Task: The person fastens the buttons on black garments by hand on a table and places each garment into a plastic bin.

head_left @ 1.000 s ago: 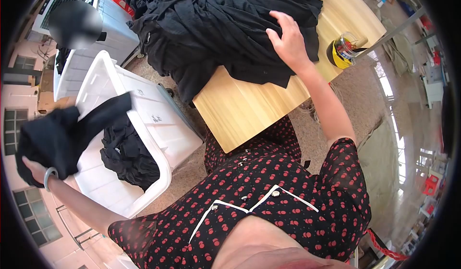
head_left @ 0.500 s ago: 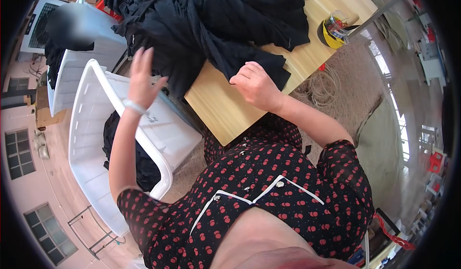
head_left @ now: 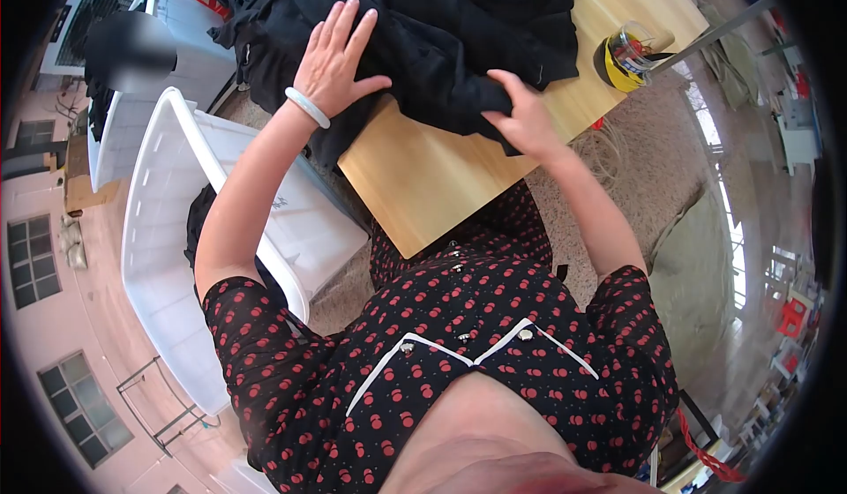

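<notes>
A heap of black garments (head_left: pixel 423 18) covers much of the wooden table (head_left: pixel 415 190). My left hand (head_left: pixel 333 69), with a pale bangle (head_left: pixel 307 108) at the wrist, lies over the near left part of the heap. Its fingers are stretched and its thumb stands out to the side. At the near right edge of the cloth is my right hand (head_left: pixel 528 123), its thumb and forefinger apart at a bunched fold. The other fingers of that hand are partly hidden.
A clear jar with a yellow and black band (head_left: pixel 618 57) stands on the table's right side. White plastic bins (head_left: pixel 304 220) are on the left, with dark cloth in the nearest. Coiled cord (head_left: pixel 604 154) lies on the floor. A person's dark head (head_left: pixel 128 48) shows at upper left.
My left hand has moved up and right onto the heap. My right hand has shifted right and opened from a closed shape. The cloth flap near it is now bunched farther back.
</notes>
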Available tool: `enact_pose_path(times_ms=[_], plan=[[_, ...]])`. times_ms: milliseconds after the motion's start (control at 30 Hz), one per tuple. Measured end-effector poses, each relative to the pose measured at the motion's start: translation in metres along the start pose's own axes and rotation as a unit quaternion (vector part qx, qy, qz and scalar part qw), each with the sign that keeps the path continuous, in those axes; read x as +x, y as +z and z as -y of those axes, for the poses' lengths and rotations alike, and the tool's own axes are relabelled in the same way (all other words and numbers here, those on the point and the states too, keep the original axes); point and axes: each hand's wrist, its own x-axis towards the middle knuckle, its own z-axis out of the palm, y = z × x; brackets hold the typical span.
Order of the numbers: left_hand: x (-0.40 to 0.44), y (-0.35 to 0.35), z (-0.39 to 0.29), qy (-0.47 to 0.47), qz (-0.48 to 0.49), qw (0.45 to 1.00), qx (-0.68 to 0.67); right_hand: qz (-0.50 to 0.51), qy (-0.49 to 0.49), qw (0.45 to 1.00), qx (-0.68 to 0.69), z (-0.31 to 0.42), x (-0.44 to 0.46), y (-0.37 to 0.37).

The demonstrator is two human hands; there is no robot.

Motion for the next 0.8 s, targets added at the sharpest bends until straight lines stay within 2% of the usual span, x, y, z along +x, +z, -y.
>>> enact_pose_path(times_ms=[33, 100, 167, 200, 233, 300, 367, 433, 533, 633, 667, 700, 767, 800], plan=[[-0.006, 0.001, 0.000, 0.001, 0.017, 1.000, 0.007, 0.018, -0.005, 0.996, 0.082, 0.010, 0.003, -0.013], [-0.015, 0.010, 0.000, -0.013, 0.032, 0.999, 0.001, 0.038, 0.099, 0.933, 0.345, 0.045, 0.002, -0.040], [-0.017, 0.018, -0.002, -0.045, 0.040, 0.998, 0.016, 0.032, 0.134, 0.888, 0.438, 0.075, -0.006, -0.065], [-0.016, 0.024, -0.003, -0.050, 0.012, 0.999, 0.003, 0.015, 0.139, 0.878, 0.457, 0.094, -0.011, -0.076], [-0.013, 0.026, -0.004, -0.049, -0.008, 0.999, 0.020, 0.007, 0.114, 0.902, 0.416, 0.097, -0.016, -0.083], [-0.002, 0.027, -0.009, -0.057, -0.085, 0.994, -0.030, -0.023, 0.084, 0.915, 0.393, 0.101, -0.033, -0.090], [0.012, 0.034, -0.005, -0.099, -0.181, 0.978, -0.001, 0.051, 0.103, 0.894, 0.434, 0.135, -0.050, -0.105], [0.029, 0.034, -0.003, -0.101, -0.292, 0.951, -0.027, 0.158, 0.047, 0.865, 0.475, 0.146, -0.060, -0.117], [0.050, 0.020, -0.006, -0.100, -0.359, 0.924, -0.089, 0.229, -0.090, 0.819, 0.518, 0.146, -0.066, -0.127], [0.048, -0.024, -0.010, -0.054, -0.297, 0.916, -0.263, 0.258, -0.215, 0.775, 0.535, 0.129, -0.071, -0.135], [0.048, -0.045, -0.016, -0.046, -0.330, 0.903, -0.270, 0.252, -0.217, 0.769, 0.546, 0.125, -0.071, -0.136], [0.045, -0.072, -0.031, -0.088, -0.341, 0.870, -0.345, 0.243, -0.212, 0.763, 0.561, 0.121, -0.072, -0.137], [0.027, -0.105, -0.041, -0.148, -0.365, 0.880, -0.265, 0.208, -0.184, 0.751, 0.599, 0.115, -0.073, -0.138], [0.020, -0.118, -0.047, -0.157, -0.390, 0.845, -0.331, 0.182, -0.168, 0.745, 0.620, 0.111, -0.073, -0.139]])
